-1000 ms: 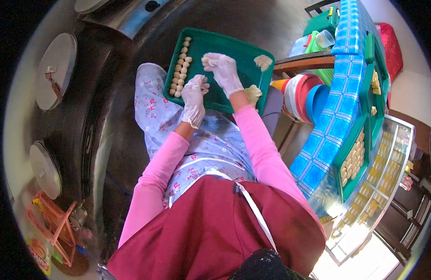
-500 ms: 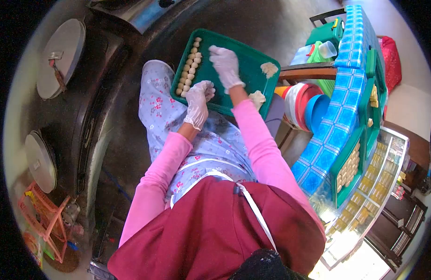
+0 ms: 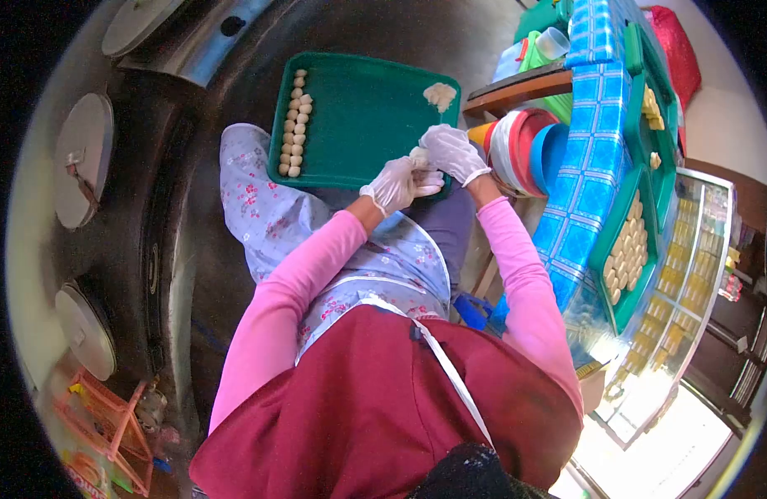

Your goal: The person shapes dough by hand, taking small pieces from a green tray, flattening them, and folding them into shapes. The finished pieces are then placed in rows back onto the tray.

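A green tray (image 3: pixel 358 125) rests across the lap. Two rows of small pale dough balls (image 3: pixel 297 125) line its left side, and a flattened lump of dough (image 3: pixel 440 96) lies near its upper right corner. Both hands wear whitish gloves and meet at the tray's lower right corner. My left hand (image 3: pixel 398 183) is curled around a piece of pale dough (image 3: pixel 419 155), with some fingers extended. My right hand (image 3: pixel 455 153) closes on the same dough from the right side. The gloves partly hide the dough.
At the right stand nested red and blue tubs (image 3: pixel 549 158) beside a table with a blue checked cloth (image 3: pixel 595 166). It bears another green tray (image 3: pixel 616 312) of dough pieces (image 3: pixel 626 249). Round lids (image 3: pixel 84 162) are at the left.
My right hand has moved from the tray's middle to its lower right corner. My left hand has moved right to meet it, and both now hold dough there. The camera view has shifted.
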{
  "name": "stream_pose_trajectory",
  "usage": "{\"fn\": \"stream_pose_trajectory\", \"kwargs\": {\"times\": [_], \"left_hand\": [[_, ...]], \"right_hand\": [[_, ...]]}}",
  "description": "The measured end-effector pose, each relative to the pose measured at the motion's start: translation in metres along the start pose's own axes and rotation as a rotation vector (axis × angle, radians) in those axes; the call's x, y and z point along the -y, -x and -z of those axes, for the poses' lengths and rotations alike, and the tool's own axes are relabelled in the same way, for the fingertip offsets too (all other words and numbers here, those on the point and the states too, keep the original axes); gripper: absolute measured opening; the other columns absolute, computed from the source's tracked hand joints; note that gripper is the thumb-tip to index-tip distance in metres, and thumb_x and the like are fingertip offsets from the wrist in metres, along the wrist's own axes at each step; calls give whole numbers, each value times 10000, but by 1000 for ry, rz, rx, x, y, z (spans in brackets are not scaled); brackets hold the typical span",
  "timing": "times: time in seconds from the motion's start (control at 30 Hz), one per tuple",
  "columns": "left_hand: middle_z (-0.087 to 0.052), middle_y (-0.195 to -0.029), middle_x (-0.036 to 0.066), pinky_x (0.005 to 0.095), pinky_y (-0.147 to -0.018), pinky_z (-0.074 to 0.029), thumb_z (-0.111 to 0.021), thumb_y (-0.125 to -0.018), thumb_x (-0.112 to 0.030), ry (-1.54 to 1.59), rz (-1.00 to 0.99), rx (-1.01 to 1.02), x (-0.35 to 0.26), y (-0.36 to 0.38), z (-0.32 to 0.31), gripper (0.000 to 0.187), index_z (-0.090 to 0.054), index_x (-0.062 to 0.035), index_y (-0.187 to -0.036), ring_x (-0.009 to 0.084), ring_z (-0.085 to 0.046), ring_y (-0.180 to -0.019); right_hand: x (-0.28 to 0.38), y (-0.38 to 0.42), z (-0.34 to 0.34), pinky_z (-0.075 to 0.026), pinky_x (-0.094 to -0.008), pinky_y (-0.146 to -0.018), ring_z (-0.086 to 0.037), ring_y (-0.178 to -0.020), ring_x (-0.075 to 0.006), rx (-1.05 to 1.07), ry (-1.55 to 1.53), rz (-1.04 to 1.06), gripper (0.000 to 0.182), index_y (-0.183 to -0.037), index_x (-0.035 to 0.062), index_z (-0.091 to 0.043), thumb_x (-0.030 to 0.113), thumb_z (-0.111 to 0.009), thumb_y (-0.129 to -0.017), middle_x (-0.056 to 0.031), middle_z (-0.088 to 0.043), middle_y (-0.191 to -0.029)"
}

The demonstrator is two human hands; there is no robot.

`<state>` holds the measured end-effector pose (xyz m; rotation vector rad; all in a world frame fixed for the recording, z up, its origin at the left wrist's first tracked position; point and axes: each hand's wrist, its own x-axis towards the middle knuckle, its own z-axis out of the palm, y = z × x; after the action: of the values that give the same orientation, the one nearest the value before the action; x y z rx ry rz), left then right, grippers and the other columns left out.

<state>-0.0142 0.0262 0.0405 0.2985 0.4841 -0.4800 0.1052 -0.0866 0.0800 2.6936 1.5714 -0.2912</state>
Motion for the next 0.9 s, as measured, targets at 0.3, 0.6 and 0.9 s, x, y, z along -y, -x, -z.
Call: {"fn": "stream_pose_trajectory", "kwargs": {"times": [0.3,0.6,0.9], "left_hand": [[-656,-1078,112,458,-783,-549,-460,-982,-208,165,1,-262,20,-45,-18,239,-589,-71,-1130,263,-647,-929],[-630,-973,99,388,-742,-562,-466,-955,-149,-186,-254,-126,27,-55,9,172,-578,-36,-1021,273,-654,-874],[-582,-1116,144,333,-937,-532,-476,-927,56,440,-344,-21,-24,4,-17,242,-513,39,-1166,252,-592,-1054]], "right_hand": [[10,34,13,-469,-449,-540,-614,-632,-360,-139,-197,-322,220,-602,70,-602,240,-634,-737,-171,-603,-651],[49,66,75,-389,-189,-470,-561,-551,-66,-69,-1761,-670,192,-878,-4,-700,142,-746,-763,-73,-677,-742],[28,24,26,-503,-336,-725,-654,-864,-230,-529,-710,-172,175,-954,34,-713,141,-616,-856,-108,-703,-966]]}}
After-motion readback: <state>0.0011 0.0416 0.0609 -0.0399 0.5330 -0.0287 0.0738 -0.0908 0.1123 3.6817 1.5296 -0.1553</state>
